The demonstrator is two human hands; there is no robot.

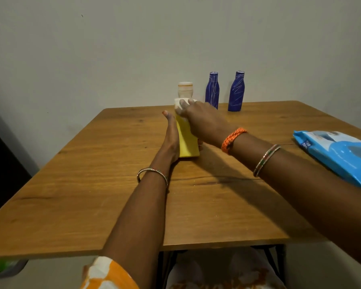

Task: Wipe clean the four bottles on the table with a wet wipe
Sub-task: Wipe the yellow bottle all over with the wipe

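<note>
My left forearm with its thin metal bangle [152, 174] reaches over the brown wooden table [71, 195]; my left hand [171, 140] steadies the tall yellow plastic bottle [188, 142] at mid-table, thumb straight up its side, other fingers hidden behind. My right hand [204, 122] curls round its shoulder, pressing the white wet wipe [180, 105] there. Two blue bottles [212, 90] wait upright at the far edge. I see only three bottles, so most wiping seems left
</note>
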